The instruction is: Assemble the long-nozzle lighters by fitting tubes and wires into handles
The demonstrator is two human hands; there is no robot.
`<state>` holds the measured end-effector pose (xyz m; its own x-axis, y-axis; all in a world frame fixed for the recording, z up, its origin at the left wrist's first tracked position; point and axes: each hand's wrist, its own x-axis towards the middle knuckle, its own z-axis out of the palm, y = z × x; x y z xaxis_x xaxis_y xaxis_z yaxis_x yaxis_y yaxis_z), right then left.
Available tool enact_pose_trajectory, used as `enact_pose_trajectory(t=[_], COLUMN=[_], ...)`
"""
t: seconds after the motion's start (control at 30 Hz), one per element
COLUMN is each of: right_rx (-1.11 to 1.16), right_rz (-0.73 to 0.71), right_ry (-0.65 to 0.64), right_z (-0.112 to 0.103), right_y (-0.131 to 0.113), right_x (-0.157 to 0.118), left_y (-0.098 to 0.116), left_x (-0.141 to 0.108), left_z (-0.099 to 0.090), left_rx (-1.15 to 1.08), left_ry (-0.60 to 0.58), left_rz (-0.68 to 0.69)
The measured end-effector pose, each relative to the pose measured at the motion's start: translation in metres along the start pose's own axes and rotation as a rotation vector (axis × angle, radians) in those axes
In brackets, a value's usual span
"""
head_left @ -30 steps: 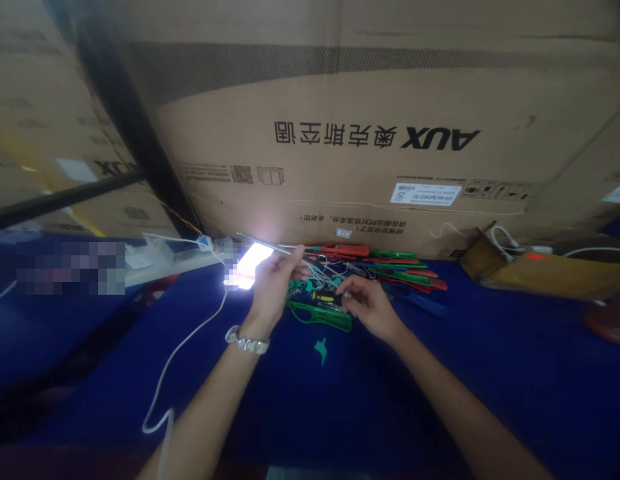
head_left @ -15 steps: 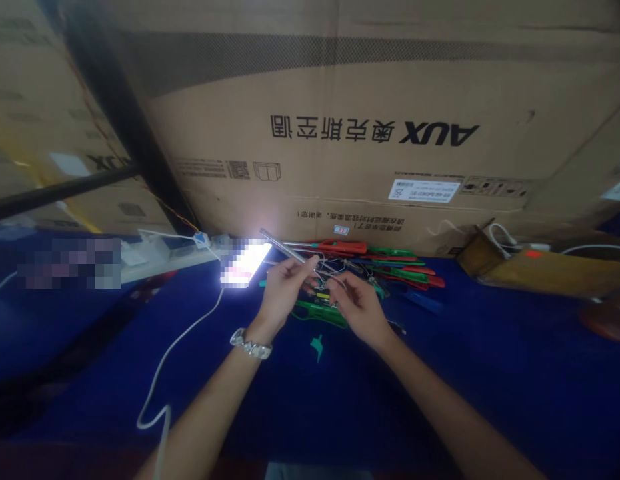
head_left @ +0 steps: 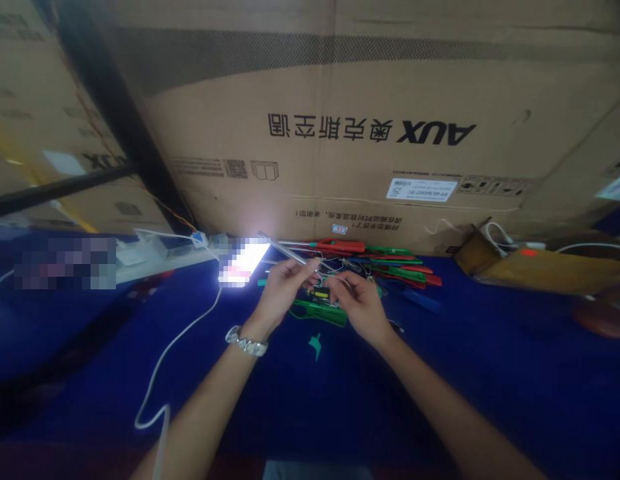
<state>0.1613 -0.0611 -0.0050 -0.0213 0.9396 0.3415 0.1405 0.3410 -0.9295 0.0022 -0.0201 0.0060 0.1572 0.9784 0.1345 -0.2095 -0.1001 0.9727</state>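
My left hand [head_left: 285,285] is closed around a thin metal tube [head_left: 289,251], which slants up and to the left toward a bright screen [head_left: 246,261]. Close by on the right, my right hand [head_left: 357,303] pinches a thin piece near the tube's lower end; its shape is too small to make out. Thin wires and a small yellow piece [head_left: 319,293] show between the hands. Behind them lie several red and green plastic lighter-like handles, one red [head_left: 343,246]. A green handle [head_left: 320,313] lies below my hands, and a small teal piece [head_left: 315,347] is nearer to me.
A large cardboard box [head_left: 360,80] stands behind the blue table surface [head_left: 300,413]. At the left are a white power strip [head_left: 150,267] and a white cable [head_left: 155,380]. An open carton [head_left: 550,270] with white cable sits at the right.
The view has shifted slightly. The yellow piece between my hands shows more fully, and my fingers have moved only a little around the tube and thin piece.
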Motion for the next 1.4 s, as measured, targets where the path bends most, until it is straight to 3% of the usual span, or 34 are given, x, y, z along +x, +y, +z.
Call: enact_pose_trajectory(t=[0.17,0.37,0.6,0.8,1.07,1.23,1.4], right_rx=[0.021,0.041,0.001,-0.191,-0.407,-0.334,-0.292], right_rz=[-0.030,-0.057,-0.108,-0.237,-0.473,-0.412,-0.299], right_ry=[0.051,0.054,0.104,0.129,0.176,0.115,0.060], right_z=[0.001,0.002,0.002,0.001,-0.004,-0.009,-0.008], right_y=[0.000,0.001,0.004,0.007,0.011,0.006,0.003], right_x=[-0.001,-0.002,-0.004,-0.007,-0.007,-0.006,-0.007], left_y=[0.001,0.001,-0.001,0.002,-0.003,-0.006,-0.006], left_x=[-0.001,-0.001,0.000,-0.003,-0.002,-0.001,-0.001], left_z=[0.002,0.000,-0.003,0.001,0.003,0.004,0.001], left_rx=[0.100,-0.007,0.158,0.260,0.164,0.015,0.044], left_ry=[0.005,-0.038,-0.011,-0.030,-0.075,-0.079,-0.106], left_rz=[0.067,0.098,0.149,0.146,0.075,0.014,0.037])
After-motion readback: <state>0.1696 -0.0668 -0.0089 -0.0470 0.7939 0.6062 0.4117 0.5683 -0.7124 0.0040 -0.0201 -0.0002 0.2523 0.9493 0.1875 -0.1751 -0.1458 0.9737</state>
